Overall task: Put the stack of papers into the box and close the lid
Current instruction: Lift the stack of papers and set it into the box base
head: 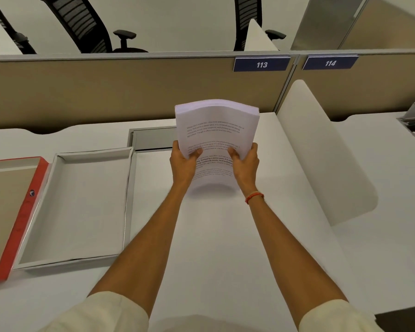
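Observation:
A thick stack of printed white papers [216, 125] is lifted off the desk, bowed, and held near its lower part from both sides. My left hand [183, 164] grips its left edge and my right hand [244, 164] grips its right edge, thumbs on the top sheet. The open white box [58, 236] lies on the desk to the left of my arms, with nothing inside. Its red-edged lid [22, 219] lies inside-up against the box's left side, partly cut off by the frame.
A beige partition [106, 92] with signs 113 and 114 closes off the desk's far edge. A white curved divider panel [321, 164] stands to the right of the papers. A grey cable hatch [151, 138] sits behind the box. Office chairs stand beyond the partition.

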`<action>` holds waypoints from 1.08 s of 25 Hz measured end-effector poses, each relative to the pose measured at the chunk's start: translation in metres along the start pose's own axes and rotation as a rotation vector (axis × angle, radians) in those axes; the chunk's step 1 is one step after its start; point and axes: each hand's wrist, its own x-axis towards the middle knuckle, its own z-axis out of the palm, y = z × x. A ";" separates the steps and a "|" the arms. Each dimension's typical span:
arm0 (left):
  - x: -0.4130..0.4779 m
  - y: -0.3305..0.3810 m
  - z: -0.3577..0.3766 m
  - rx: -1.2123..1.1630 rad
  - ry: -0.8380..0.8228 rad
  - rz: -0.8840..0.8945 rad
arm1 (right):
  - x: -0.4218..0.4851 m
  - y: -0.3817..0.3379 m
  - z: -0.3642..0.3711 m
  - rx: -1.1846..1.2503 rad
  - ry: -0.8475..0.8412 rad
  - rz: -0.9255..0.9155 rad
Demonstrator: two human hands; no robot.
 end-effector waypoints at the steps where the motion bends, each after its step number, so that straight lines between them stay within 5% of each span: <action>1: -0.003 -0.005 -0.002 -0.007 -0.005 0.002 | -0.005 0.005 -0.001 0.014 -0.007 -0.003; 27: 0.008 -0.015 -0.031 0.102 -0.137 -0.050 | 0.003 0.003 -0.005 -0.023 -0.141 0.067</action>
